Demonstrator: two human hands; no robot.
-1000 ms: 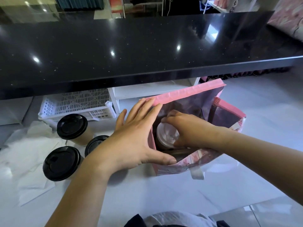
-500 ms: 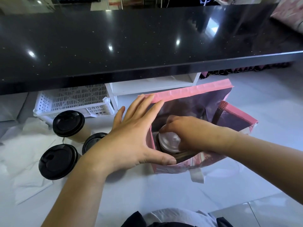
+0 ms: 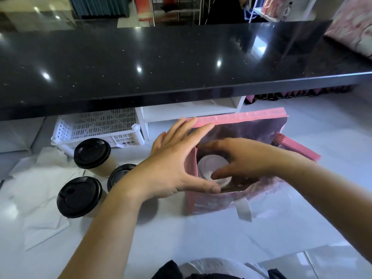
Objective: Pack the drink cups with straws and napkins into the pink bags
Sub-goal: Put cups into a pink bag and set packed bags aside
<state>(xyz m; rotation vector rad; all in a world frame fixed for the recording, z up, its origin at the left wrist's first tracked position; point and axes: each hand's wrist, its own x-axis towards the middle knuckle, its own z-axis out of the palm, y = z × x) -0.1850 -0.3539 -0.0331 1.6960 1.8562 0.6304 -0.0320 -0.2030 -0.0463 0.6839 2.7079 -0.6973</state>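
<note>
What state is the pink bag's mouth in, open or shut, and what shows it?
Open. The left hand presses one side of the pink bag back, and a white-lidded cup shows inside, under the right hand.

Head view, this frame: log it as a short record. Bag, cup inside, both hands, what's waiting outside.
pink bag: standing open on the white surface
white-lidded cup: upright inside the bag
left hand: fingers straight, bracing the bag's left side
right hand: in the bag's mouth over the cup's lid; blurred, grip unclear
outside: three black-lidded cups left of the bag, by white napkins
</note>
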